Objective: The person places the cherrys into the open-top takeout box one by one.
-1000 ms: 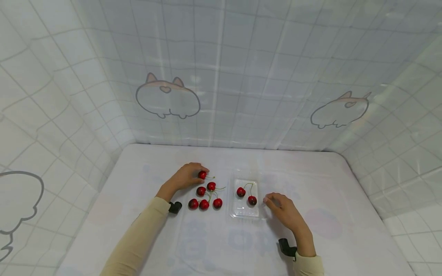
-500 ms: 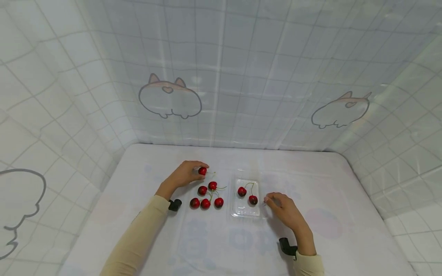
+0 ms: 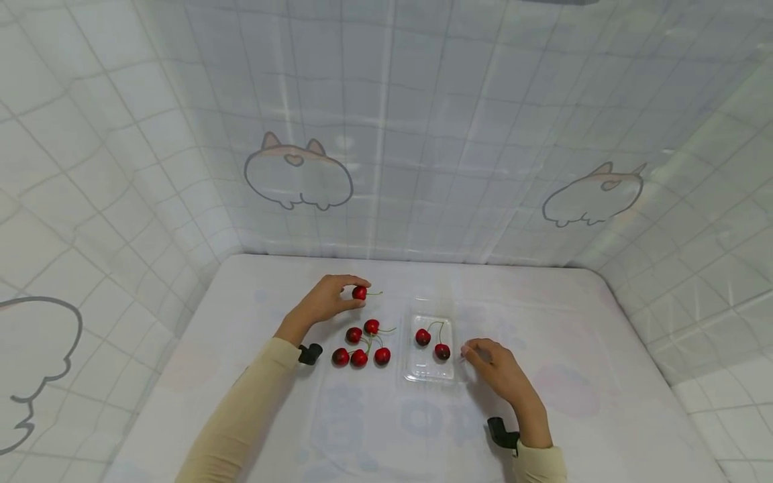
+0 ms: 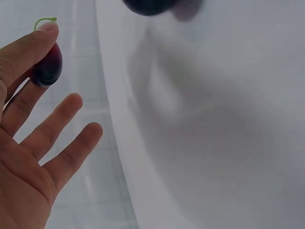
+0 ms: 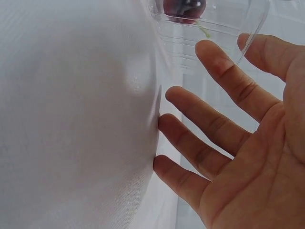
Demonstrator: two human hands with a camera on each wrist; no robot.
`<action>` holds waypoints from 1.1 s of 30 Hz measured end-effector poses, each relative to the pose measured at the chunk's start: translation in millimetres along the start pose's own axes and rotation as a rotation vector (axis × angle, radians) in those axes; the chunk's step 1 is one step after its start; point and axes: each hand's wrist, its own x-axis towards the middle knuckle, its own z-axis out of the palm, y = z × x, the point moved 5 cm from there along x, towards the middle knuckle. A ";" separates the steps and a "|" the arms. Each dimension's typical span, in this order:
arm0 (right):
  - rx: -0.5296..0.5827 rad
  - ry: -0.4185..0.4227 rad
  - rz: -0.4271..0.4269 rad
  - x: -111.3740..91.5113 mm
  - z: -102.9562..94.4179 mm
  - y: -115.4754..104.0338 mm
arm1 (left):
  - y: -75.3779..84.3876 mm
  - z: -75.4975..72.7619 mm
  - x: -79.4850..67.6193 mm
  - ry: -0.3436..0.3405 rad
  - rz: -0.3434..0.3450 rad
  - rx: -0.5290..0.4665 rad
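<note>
Item: one left hand point(image 3: 323, 298), thumb and finger pinching a glossy dark-red cherry with a thin green stem point(image 3: 359, 293); the two lowest fingers spread out loosely. Held cherry raised above the cloth, beyond the group, its stem pointing to the right.

Item: five red-and-blackish cherries with green stems point(image 3: 359, 358), grouped on the cloth near the left hand, stems crossing among them.

Item: one shallow, rectangular container of clear plastic point(image 3: 421, 376), right of the group, lying between the two hands. Inside it, two dark-red cherries with curved stems point(image 3: 442, 351), apart from one another, stems meeting at their tips.

Item: one right hand point(image 3: 498, 369), at the container's right side; thumb and forefinger about its clear edge, the other three fingers extended and spread. Whether the edge is pinched, I cannot tell.

Item: two beige sleeves point(image 3: 241, 402), a black fitting point(image 3: 503, 433) at each wrist.

Item: white tablecloth with faint pastel prints point(image 3: 513, 288); behind, a pale grid-patterned sheet point(image 3: 423, 134) bearing outlined cartoon animals.
</note>
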 end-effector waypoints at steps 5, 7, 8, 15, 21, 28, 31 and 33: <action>-0.007 -0.005 0.013 -1.2 2.0 0.9 | 13.2 4.2 6.7 0.000 0.009 0.007; -0.008 -0.006 0.015 -1.9 2.2 0.5 | 19.7 7.3 9.9 0.001 0.015 0.007; -0.009 -0.007 0.015 -2.1 2.4 0.5 | 22.9 9.6 11.5 0.001 0.018 0.002; -0.015 0.000 0.005 -1.0 2.4 -0.9 | 53.6 30.4 21.2 -0.033 0.085 -0.060; -0.027 0.001 0.005 -0.3 1.8 -2.5 | 77.1 53.6 30.9 -0.113 0.143 -0.042; -0.041 0.001 0.028 0.4 2.2 -2.3 | 89.8 72.7 40.6 -0.164 0.168 0.010; -0.046 0.002 0.035 0.4 1.9 -2.6 | 91.8 77.6 43.4 -0.180 0.180 0.041; -0.046 0.003 0.040 0.6 1.9 -2.2 | 93.1 80.5 44.6 -0.193 0.176 0.068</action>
